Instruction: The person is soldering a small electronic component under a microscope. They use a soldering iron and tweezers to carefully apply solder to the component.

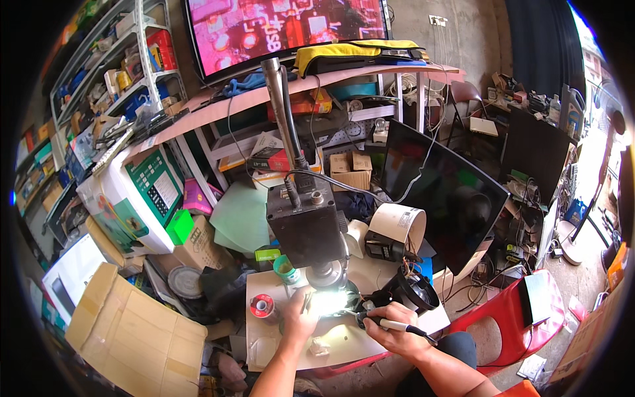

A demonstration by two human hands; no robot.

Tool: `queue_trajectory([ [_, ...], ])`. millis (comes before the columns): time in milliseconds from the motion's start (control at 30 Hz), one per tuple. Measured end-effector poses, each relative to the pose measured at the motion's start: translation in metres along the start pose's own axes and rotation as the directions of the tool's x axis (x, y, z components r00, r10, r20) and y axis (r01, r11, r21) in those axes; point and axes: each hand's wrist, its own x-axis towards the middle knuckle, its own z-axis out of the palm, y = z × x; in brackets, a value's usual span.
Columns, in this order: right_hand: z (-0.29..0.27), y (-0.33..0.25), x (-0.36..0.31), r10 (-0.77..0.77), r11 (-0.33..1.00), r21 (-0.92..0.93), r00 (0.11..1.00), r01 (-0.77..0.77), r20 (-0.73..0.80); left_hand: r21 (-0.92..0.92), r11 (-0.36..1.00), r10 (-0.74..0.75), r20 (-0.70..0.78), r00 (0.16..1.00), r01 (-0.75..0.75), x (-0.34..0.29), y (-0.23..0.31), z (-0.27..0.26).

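Beneath a microscope camera point(307, 228) with a bright light, my left hand point(301, 319) is closed at the left side of the glare. What its fingers grip is washed out by the light. My right hand point(399, 329) is closed round a white-and-black pen-shaped tool point(395, 325), whose tip end points left toward the lit spot. A pale crumpled scrap point(320, 346) lies on the worktop point(344, 354) between my forearms. Beside my left hand stands a red-and-white spool point(262, 306), with a green tub point(286, 270) behind it.
A wall screen point(284, 30) shows a magnified pink circuit board. Right of the microscope are a round black housing point(411, 290) with wires and a large dark monitor point(443, 192). An open cardboard box point(135, 331) stands at left, a red stool point(512, 317) at right.
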Motion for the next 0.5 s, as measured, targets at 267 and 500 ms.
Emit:
queue_trajectory([
  [267,0.0015,0.0048,-0.0024,-0.027,0.999,-0.023,1.000,0.027,0.016,0.013,1.000,0.012,0.007,1.000,-0.012,0.0003,0.0050,-0.0015],
  [500,0.0015,0.0049,-0.0013,-0.047,0.998,-0.040,0.998,0.048,0.039,0.056,0.998,0.037,-0.060,0.998,-0.033,0.0028,0.0042,0.0025],
])
